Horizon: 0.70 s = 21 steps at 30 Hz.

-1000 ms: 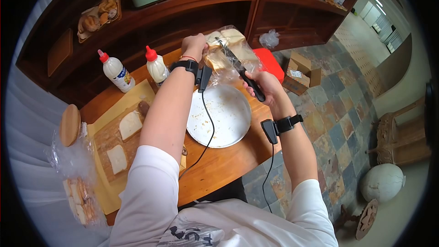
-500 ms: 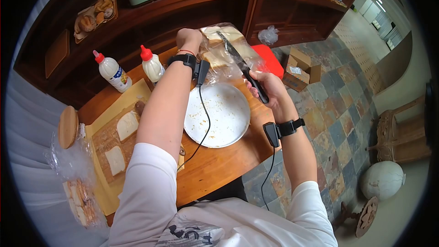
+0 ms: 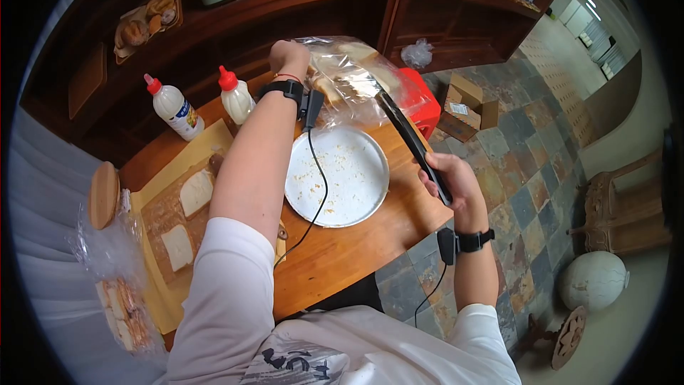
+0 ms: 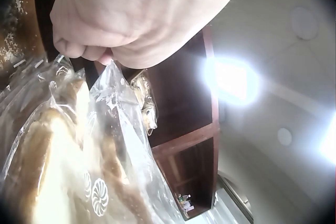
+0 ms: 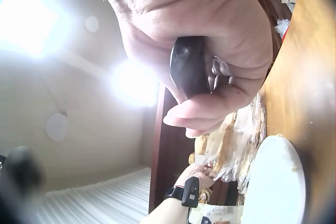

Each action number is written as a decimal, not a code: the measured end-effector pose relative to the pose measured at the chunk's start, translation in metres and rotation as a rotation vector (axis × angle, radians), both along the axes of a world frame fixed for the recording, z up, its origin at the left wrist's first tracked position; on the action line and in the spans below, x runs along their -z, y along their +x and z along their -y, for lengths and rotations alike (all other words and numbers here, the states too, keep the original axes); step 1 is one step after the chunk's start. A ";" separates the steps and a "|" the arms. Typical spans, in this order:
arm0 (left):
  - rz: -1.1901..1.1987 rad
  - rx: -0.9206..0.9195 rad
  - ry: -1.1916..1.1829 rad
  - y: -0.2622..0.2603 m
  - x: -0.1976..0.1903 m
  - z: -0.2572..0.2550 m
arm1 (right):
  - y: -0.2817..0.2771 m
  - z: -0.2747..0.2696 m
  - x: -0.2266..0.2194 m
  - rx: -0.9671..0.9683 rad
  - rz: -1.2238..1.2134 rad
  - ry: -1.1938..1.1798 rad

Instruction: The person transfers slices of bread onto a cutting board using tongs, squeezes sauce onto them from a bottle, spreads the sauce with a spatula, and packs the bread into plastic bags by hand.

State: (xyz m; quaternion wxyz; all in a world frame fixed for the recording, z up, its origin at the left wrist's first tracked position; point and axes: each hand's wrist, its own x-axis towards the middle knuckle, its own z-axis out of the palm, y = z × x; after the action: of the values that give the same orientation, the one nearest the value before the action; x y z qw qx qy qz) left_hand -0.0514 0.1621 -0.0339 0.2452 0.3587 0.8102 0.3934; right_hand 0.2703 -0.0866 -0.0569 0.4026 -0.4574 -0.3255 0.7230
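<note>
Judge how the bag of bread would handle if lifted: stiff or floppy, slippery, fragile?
The bag is probably floppy: its clear film is creased and drawn into a peak under the left grip. It may be slippery, as the film looks smooth and glossy. The bread inside could squash easily; it shows broad pale faces with brown crust only at the edges.

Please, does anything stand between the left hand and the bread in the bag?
Yes, the clear plastic bag: the left hand grips it, and it covers the bread. Nothing else shows between them.
</note>
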 end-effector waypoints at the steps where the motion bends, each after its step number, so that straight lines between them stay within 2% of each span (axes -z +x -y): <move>1: 0.016 0.002 0.012 0.002 -0.001 0.003 | 0.003 0.010 0.001 -0.001 0.001 -0.001; 5: 0.101 -0.071 0.030 0.007 0.006 -0.003 | 0.018 0.046 0.010 0.049 -0.006 0.034; 7: 0.038 0.062 0.036 0.011 0.004 0.011 | 0.025 0.063 0.014 0.129 -0.055 0.020; 12: -0.030 0.113 0.221 0.023 0.015 0.035 | 0.033 0.099 0.020 0.241 -0.122 0.011; 14: -0.039 0.233 0.308 0.025 0.010 0.059 | 0.033 0.110 0.021 0.244 -0.121 0.008; 15: -0.043 0.221 0.303 0.026 0.006 0.073 | 0.031 0.116 0.020 0.258 -0.116 0.009; 18: 0.196 0.462 0.347 0.021 -0.016 0.123 | 0.022 0.127 0.016 0.220 -0.095 0.025; 21: 0.307 0.469 0.397 0.014 -0.032 0.166 | 0.005 0.134 0.013 0.153 -0.102 0.057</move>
State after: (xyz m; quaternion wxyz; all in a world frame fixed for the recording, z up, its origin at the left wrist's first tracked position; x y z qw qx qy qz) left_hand -0.0379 -0.0036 -0.0022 0.3734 0.5124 0.5671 0.5257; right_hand 0.2749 -0.2210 -0.0694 0.4856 -0.4318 -0.2891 0.7030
